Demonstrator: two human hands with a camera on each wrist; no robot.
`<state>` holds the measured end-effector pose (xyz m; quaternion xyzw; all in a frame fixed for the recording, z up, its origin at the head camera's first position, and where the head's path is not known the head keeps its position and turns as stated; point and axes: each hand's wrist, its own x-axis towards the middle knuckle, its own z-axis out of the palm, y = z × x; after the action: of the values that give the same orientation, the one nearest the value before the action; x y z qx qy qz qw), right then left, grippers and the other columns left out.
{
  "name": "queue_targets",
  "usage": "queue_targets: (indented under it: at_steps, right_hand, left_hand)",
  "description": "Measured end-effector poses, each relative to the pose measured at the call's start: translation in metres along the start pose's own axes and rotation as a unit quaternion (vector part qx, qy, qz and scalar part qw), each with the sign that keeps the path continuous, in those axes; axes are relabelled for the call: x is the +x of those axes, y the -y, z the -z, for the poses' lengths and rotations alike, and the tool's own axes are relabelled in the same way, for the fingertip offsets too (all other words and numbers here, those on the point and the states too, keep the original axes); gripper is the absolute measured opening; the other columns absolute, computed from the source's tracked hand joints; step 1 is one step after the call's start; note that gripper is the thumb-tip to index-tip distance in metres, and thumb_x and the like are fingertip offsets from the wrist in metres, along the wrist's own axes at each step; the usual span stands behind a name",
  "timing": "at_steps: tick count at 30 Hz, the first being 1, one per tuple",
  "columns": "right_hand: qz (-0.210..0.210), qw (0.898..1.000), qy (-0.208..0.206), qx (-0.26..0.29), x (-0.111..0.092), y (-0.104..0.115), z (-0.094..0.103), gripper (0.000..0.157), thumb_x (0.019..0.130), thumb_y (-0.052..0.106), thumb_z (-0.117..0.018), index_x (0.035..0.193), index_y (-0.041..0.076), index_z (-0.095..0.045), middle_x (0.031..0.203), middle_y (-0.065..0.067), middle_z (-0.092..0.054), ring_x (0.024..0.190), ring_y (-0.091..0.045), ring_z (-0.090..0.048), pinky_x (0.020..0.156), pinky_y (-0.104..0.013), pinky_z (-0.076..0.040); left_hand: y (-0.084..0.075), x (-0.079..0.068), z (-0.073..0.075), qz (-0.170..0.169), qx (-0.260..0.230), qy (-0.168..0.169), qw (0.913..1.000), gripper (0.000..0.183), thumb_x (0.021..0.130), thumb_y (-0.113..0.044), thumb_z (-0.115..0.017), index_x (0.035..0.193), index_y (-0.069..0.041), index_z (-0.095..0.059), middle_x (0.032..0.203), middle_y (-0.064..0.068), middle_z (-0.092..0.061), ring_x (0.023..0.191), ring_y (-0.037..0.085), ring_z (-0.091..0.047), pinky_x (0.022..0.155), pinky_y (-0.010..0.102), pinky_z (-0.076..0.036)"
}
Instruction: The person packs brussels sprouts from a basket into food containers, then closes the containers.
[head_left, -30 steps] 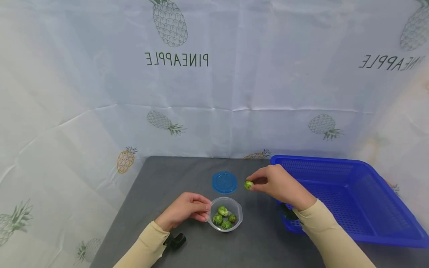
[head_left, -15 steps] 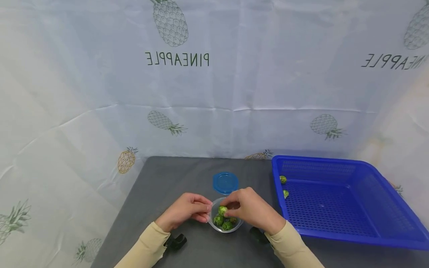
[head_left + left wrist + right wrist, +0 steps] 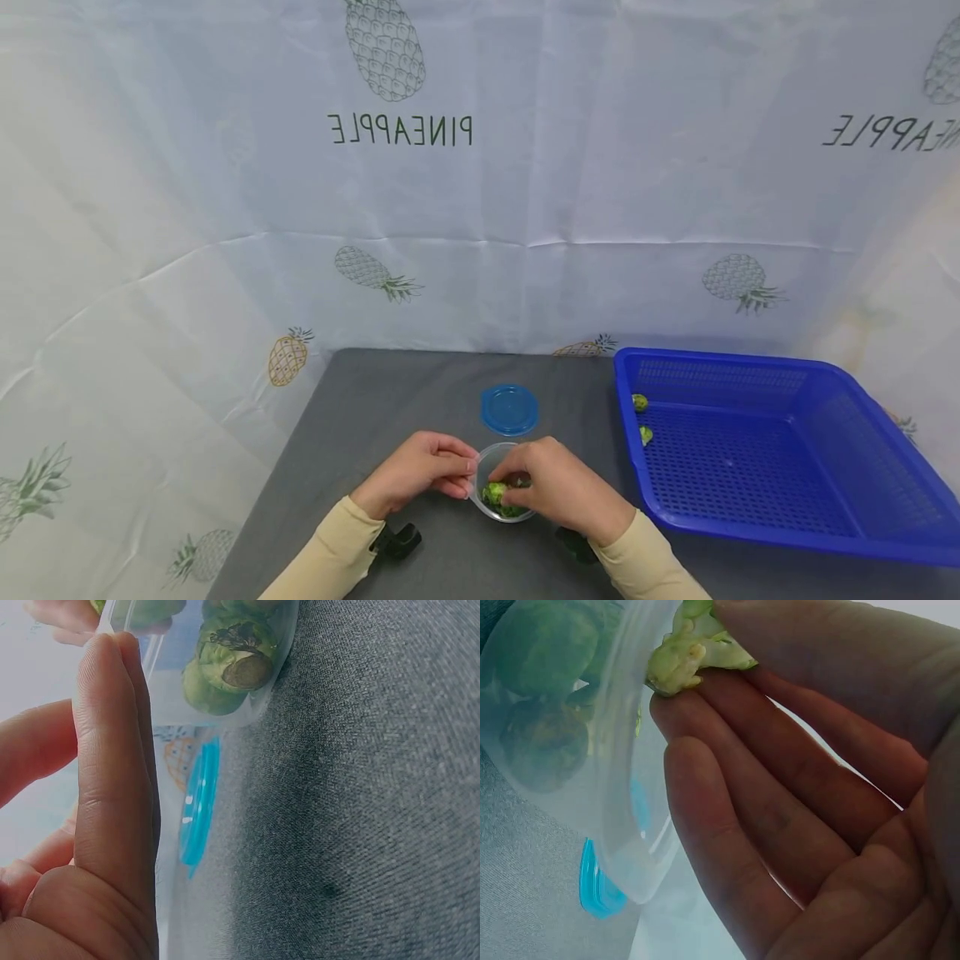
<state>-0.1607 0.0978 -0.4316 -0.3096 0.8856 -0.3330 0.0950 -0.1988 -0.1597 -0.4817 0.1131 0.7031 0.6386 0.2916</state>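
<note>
Head view: right hand (image 3: pixel 558 486) has its grip clamped on 1 Brussels sprout (image 3: pixel 690 656), at the mouth of the clear plastic tub (image 3: pixel 487 461); other sprouts (image 3: pixel 229 664) inside. Left hand (image 3: pixel 420 473) pinches the tub's left edge.

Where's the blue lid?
In the head view, the blue lid lies on the gray table, beyond the clear container and left of the basket.

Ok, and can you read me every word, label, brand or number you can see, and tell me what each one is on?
"PINEAPPLE", mirror-reversed, on the printed cloth behind the table.
"APPLE", mirror-reversed, farther right on the same cloth; its remaining letters are cut off at the picture's edge.
No readable text on the clear container, blue lid or blue basket.
</note>
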Motion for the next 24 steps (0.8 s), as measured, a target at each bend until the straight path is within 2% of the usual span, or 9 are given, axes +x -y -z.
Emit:
queue_targets:
  at_steps: [10, 15, 20, 24]
  right_hand:
    - [0.006, 1.000, -0.002, -0.019, -0.001, -0.001, -0.002, 0.016, 0.090, 0.010, -0.088, 0.105, 0.016, -0.086, 0.100, 0.009, -0.082, 0.088, 0.002, -0.069, 0.074, -0.018, -0.059]
    - [0.006, 1.000, -0.006, -0.011, -0.007, -0.001, 0.005, 0.016, 0.091, 0.008, -0.087, 0.106, 0.014, -0.085, 0.101, 0.004, -0.083, 0.090, -0.003, -0.073, 0.077, -0.024, -0.063]
    - [-0.001, 1.000, -0.027, -0.013, -0.019, 0.002, 0.023, 0.018, 0.095, 0.006, -0.083, 0.112, 0.012, -0.084, 0.107, -0.001, -0.082, 0.094, -0.009, -0.075, 0.082, -0.032, -0.067]
    - [0.000, 0.999, -0.028, -0.044, -0.030, 0.006, 0.053, 0.020, 0.098, 0.008, -0.080, 0.115, 0.018, -0.084, 0.110, 0.004, -0.081, 0.095, -0.006, -0.074, 0.079, -0.027, -0.065]
  left_hand:
    - [-0.004, 0.004, -0.002, -0.008, 0.002, 0.004, 1.0000, 0.034, 0.103, -0.014, -0.074, 0.126, 0.011, -0.072, 0.098, 0.009, -0.082, 0.081, 0.012, -0.078, 0.076, 0.029, -0.070]
    - [-0.005, 0.005, -0.005, -0.008, 0.001, 0.009, 0.9999, 0.034, 0.103, -0.014, -0.074, 0.127, 0.011, -0.072, 0.097, 0.010, -0.082, 0.081, 0.012, -0.078, 0.076, 0.029, -0.070]
    - [-0.004, 0.004, -0.004, -0.002, 0.009, 0.005, 0.9999, 0.037, 0.104, -0.018, -0.074, 0.128, 0.010, -0.072, 0.099, 0.010, -0.081, 0.082, 0.012, -0.078, 0.078, 0.031, -0.070]
    - [-0.001, -0.001, -0.001, -0.002, 0.014, -0.003, 0.9999, 0.040, 0.103, -0.020, -0.075, 0.131, 0.009, -0.071, 0.101, 0.010, -0.081, 0.083, 0.013, -0.078, 0.081, 0.033, -0.070]
